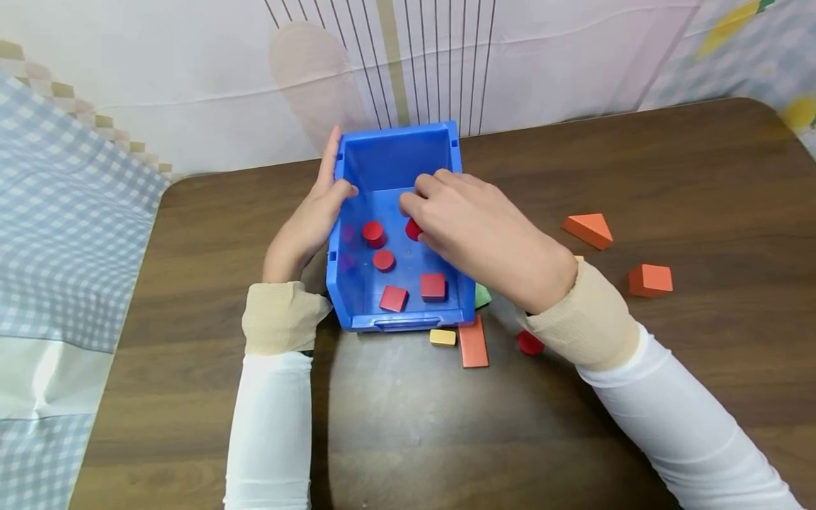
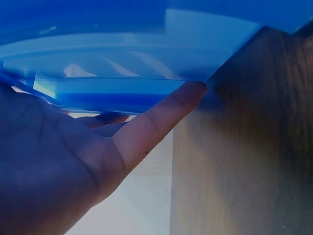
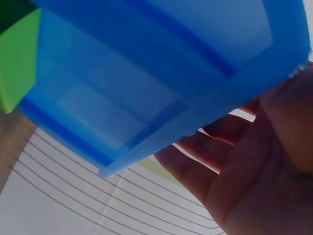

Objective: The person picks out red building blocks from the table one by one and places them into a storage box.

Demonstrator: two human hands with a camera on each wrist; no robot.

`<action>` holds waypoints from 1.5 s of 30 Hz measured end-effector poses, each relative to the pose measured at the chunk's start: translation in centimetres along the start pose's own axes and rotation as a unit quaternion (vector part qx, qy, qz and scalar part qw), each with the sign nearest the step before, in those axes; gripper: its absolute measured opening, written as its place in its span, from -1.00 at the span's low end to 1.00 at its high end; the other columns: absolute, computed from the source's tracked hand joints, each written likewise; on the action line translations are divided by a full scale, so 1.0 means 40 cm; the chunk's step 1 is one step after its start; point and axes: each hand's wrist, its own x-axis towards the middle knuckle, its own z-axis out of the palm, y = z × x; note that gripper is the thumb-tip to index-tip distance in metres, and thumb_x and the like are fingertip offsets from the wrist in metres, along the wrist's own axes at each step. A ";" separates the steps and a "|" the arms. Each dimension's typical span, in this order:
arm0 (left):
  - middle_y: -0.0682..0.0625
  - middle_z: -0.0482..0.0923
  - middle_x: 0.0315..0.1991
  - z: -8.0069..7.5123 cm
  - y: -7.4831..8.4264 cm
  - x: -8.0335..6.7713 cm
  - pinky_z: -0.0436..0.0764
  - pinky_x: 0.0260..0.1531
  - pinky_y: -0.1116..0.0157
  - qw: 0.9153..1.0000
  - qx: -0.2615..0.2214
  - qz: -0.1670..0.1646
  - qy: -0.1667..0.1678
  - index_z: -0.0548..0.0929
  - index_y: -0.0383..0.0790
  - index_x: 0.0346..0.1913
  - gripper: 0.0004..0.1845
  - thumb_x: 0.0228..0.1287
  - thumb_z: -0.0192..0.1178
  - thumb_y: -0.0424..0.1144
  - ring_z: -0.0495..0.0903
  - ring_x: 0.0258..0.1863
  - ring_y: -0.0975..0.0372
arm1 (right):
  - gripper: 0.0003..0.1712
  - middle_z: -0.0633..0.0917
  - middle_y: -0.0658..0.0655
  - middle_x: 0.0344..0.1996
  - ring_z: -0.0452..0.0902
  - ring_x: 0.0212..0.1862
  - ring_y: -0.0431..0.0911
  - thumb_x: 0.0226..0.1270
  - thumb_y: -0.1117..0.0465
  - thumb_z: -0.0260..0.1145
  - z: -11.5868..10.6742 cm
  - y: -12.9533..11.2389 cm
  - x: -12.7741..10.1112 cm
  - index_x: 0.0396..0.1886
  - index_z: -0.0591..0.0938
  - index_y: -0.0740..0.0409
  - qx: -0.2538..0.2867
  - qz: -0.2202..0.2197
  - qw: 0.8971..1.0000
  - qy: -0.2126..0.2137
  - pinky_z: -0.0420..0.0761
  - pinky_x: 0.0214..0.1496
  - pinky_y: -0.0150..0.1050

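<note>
A blue plastic bin (image 1: 401,320) sits at the back of the table. My left hand (image 1: 312,219) grips its left wall, thumb over the rim and fingers along the outside. In the left wrist view, one finger lies against the bin's outer side. My right hand (image 1: 478,227) reaches over the right wall and pinches a red cylinder (image 1: 413,229) above the bin floor, the fingers partly hiding it. Inside lie a taller red cylinder (image 1: 374,234), a flatter red cylinder (image 1: 384,261), a red square block (image 1: 393,299) and a red cube (image 1: 433,287).
Before the bin lie a small yellow block (image 1: 443,338) and a flat orange-red rectangle (image 1: 474,343). A green block (image 1: 482,295) touches its right side. Under the right forearm shows a red round block (image 1: 530,343). An orange triangle (image 1: 589,230) and orange block (image 1: 650,280) lie further right.
</note>
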 end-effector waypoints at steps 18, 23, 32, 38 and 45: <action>0.17 -0.31 0.74 0.031 0.012 0.008 0.23 0.48 -0.28 1.000 -0.002 0.008 -0.009 -0.34 0.38 0.71 -0.08 0.45 -0.16 -0.18 -0.14 0.70 0.05 | -0.52 0.70 0.24 -0.07 0.72 -0.07 0.05 0.32 0.20 0.54 -0.001 0.003 0.026 0.23 0.71 0.15 0.068 0.017 0.995 -0.068 0.78 0.01 -0.01; 0.16 -0.29 0.74 0.036 0.014 0.007 0.25 0.47 -0.28 1.000 -0.002 0.007 -0.009 -0.34 0.38 0.71 -0.08 0.45 -0.16 -0.18 -0.12 0.70 0.05 | -0.73 0.61 0.18 -0.19 0.67 -0.18 0.01 0.41 0.23 0.47 -0.003 0.010 0.015 0.06 0.74 0.15 0.089 0.022 0.994 -0.068 0.79 -0.11 -0.09; 0.18 -0.32 0.74 0.023 0.029 0.001 0.27 0.46 -0.29 1.000 0.003 0.005 -0.006 -0.34 0.38 0.71 -0.09 0.45 -0.17 -0.19 -0.14 0.70 0.04 | -0.79 0.59 0.19 -0.24 0.62 -0.28 0.01 0.48 0.27 0.38 -0.004 0.001 0.024 0.04 0.75 0.19 0.068 0.023 0.994 -0.079 0.73 -0.24 -0.18; 0.18 -0.34 0.73 0.029 0.034 0.005 0.26 0.45 -0.31 1.000 -0.002 0.009 -0.020 -0.36 0.37 0.71 -0.08 0.45 -0.17 -0.19 -0.16 0.71 0.04 | -0.61 0.71 0.21 -0.15 0.70 -0.17 0.03 0.42 0.19 0.46 0.003 -0.003 0.022 0.19 0.74 0.15 0.059 0.019 0.993 -0.097 0.79 -0.09 -0.04; 0.18 -0.33 0.74 0.045 0.026 0.013 0.23 0.47 -0.30 1.000 -0.009 0.010 -0.026 -0.36 0.35 0.71 -0.08 0.45 -0.16 -0.20 -0.17 0.71 0.06 | -0.76 0.76 0.15 -0.30 0.70 -0.26 -0.01 0.39 0.14 0.49 0.023 0.000 0.009 -0.05 0.76 0.17 0.020 0.017 0.996 -0.083 0.76 -0.12 -0.10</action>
